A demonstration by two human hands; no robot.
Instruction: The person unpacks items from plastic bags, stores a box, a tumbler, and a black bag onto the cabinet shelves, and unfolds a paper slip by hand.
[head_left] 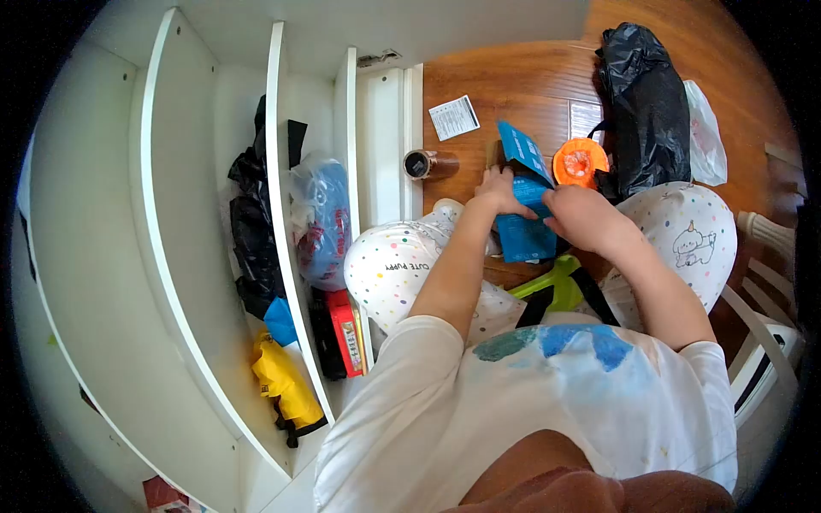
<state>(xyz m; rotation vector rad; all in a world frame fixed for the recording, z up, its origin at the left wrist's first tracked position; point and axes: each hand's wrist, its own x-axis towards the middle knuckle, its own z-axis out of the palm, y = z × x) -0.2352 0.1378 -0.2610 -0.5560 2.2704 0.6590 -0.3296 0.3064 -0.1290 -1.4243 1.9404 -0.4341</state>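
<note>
Both hands are at a blue box (528, 237) with an upright flap, low over the wooden floor between my knees. My left hand (503, 193) is closed on the box's left edge. From the right, my right hand (575, 214) pinches the box near its upper right side. Just right of the flap lies an orange round object (581, 162) with clear plastic at its middle. A bright green item (560, 285) with black straps is below the box, partly hidden by my shirt.
A white shelf unit (278, 171) stands at left, holding black bags, a blue item in clear plastic (323, 222), a red box (344, 333) and a yellow bag (286, 380). On the floor are a brown cylinder (432, 164), a printed paper (454, 118) and a large black bag (648, 111).
</note>
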